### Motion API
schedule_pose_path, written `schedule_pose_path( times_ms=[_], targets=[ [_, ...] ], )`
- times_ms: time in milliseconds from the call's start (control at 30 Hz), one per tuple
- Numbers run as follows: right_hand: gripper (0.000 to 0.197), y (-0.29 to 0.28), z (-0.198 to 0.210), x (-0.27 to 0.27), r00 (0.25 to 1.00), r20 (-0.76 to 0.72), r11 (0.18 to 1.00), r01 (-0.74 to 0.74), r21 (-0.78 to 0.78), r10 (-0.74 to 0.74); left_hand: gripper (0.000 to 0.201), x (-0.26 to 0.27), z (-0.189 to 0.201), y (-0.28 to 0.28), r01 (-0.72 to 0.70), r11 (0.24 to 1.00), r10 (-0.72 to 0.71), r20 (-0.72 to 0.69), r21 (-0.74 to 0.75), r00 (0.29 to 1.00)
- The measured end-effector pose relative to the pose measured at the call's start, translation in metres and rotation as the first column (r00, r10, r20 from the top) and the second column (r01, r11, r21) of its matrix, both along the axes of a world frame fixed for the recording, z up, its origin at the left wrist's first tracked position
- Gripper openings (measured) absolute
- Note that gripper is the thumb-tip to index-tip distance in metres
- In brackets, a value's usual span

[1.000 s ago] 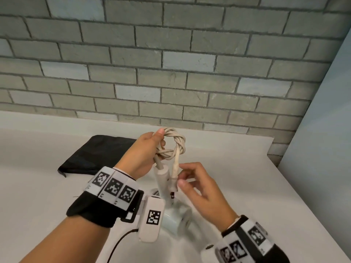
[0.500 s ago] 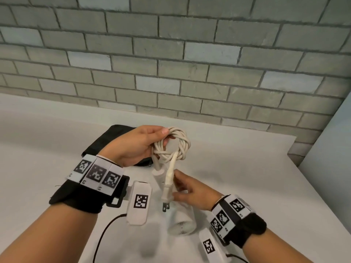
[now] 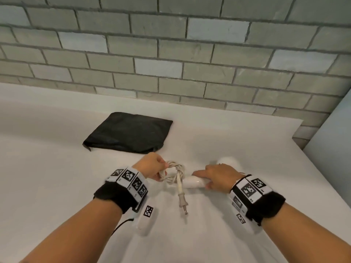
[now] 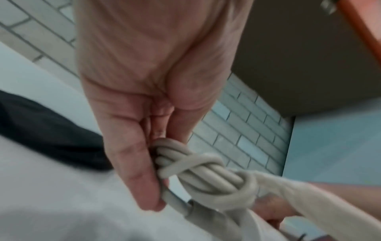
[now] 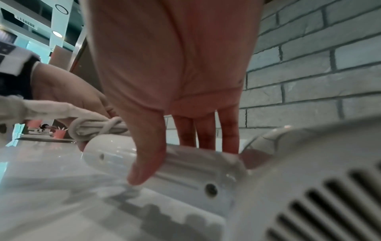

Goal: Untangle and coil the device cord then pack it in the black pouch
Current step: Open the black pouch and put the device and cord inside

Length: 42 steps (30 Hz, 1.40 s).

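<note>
A white hair dryer lies on the white table, handle pointing left. Its beige cord is wound into a small coil with the tail wrapped round it, and the plug lies loose toward me. My left hand pinches the coil between thumb and fingers. My right hand grips the dryer handle, thumb in front and fingers behind. The black pouch lies flat behind the left hand, its mouth not visible.
A grey brick wall runs along the back of the table. A pale blue panel stands at the right, past the table's right edge. A black cable trails from my left wrist band.
Both hands came down from chest height to the table. The right hand left the plug end and took the dryer handle; the plug now rests on the table. The left hand kept the coil.
</note>
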State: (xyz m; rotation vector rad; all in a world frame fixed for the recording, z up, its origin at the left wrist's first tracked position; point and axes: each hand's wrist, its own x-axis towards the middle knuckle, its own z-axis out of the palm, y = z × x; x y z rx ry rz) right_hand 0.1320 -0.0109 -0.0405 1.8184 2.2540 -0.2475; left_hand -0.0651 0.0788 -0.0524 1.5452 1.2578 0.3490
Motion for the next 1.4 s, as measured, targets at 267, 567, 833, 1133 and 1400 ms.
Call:
schedule_pose_path(
  times_ms=[267,567,833,1133,1400],
  targets=[
    [0.04,0.014,-0.012,-0.006,0.998,0.008,0.995,0.056,-0.088,-0.056,0.033,0.01,-0.019,0.017,0.259,0.953,-0.155,-0.476,0.16,0.866],
    [0.035,0.09,0.025,-0.042,0.987,-0.148,0.998,0.059,-0.038,-0.064,0.03,-0.026,-0.008,0.078,0.259,0.868,0.056,-0.601,0.424,0.797],
    [0.047,0.161,0.001,-0.097,0.99,-0.09,0.99,0.102,-0.093,-0.11,0.039,-0.038,-0.021,0.104,0.443,0.846,-0.115,-0.711,0.296,0.694],
    [0.031,0.176,-0.007,-0.097,0.995,0.029,0.98,0.103,-0.169,-0.1,0.028,-0.025,-0.024,0.099,0.576,0.766,-0.182,-0.763,0.286,0.62],
    [0.027,0.138,-0.005,-0.082,0.995,-0.095,0.969,0.007,-0.247,-0.032,0.017,-0.005,-0.022,0.065,0.598,0.75,-0.247,-0.72,0.283,0.649]
  ],
)
